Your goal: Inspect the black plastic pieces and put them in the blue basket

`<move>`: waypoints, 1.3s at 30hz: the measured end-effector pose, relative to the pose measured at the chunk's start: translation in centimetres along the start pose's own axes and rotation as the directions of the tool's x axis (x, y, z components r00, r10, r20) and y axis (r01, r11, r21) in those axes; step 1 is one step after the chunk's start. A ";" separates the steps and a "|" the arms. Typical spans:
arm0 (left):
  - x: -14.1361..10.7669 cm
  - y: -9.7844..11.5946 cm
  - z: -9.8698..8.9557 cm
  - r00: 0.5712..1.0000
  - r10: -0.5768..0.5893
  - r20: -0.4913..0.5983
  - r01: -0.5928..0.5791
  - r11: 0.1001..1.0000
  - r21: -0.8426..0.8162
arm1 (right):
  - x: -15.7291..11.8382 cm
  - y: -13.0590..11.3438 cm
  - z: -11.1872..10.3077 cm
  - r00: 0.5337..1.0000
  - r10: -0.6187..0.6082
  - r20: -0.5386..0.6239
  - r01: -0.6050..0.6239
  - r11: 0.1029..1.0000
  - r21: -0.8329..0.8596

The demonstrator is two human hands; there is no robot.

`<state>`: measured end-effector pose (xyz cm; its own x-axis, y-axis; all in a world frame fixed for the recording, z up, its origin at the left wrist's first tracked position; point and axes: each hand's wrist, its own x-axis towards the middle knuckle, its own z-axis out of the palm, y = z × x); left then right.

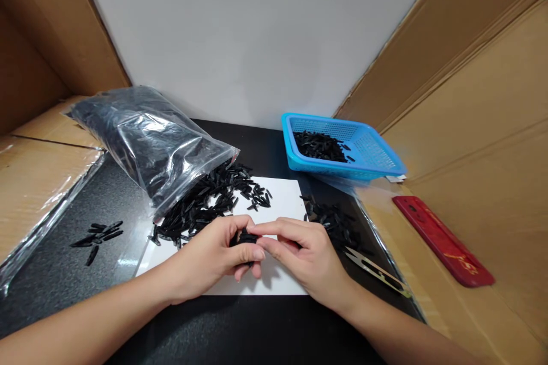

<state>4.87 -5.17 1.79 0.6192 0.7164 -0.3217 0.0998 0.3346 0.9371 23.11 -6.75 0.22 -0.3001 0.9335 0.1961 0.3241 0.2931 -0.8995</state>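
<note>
Over the white sheet (285,191), my left hand (214,251) is closed around several slim black pieces (246,237). My right hand (310,254) meets it from the right, thumb and forefinger pinched at the end of those pieces. Whether the right fingertips grip one piece alone is too small to tell. Behind my left hand lies a heap of the same slender black pieces (188,211), spilling from the mouth of a clear zip bag (149,137). Beyond my right hand is another loose pile of black pieces (336,222).
A blue plastic basket (342,169) with black pieces in it stands at the back right. Metal thread snips (377,271) lie right of my right hand, and a flat red case (443,239) lies further out. Several black pieces (98,234) are at left. Cardboard walls (479,97) flank the table.
</note>
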 end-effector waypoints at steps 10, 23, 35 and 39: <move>-0.3 0.4 0.4 0.998 -0.059 0.030 0.060 0.997 -0.055 | 0.1 -0.2 -0.4 0.969 0.241 -0.045 -0.229 0.955 0.190; -0.2 0.3 0.1 0.977 -0.212 -0.029 0.196 0.942 -0.274 | 0.4 0.1 -0.5 0.875 0.468 0.123 -0.442 0.667 0.600; -0.2 0.5 0.0 0.991 -0.111 -0.071 0.100 0.984 -0.149 | 0.3 0.3 -0.6 0.937 0.346 -0.051 -0.314 0.896 0.316; -0.2 0.3 -0.1 0.995 -0.091 -0.048 0.085 0.990 -0.114 | 0.4 0.4 -0.5 0.935 0.353 -0.017 -0.325 0.878 0.352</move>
<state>4.74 -5.12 2.16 0.5695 0.7113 -0.4120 0.0624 0.4624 0.8845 23.55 -6.16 0.11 -0.1512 0.9802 -0.1276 0.0667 -0.1187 -0.9907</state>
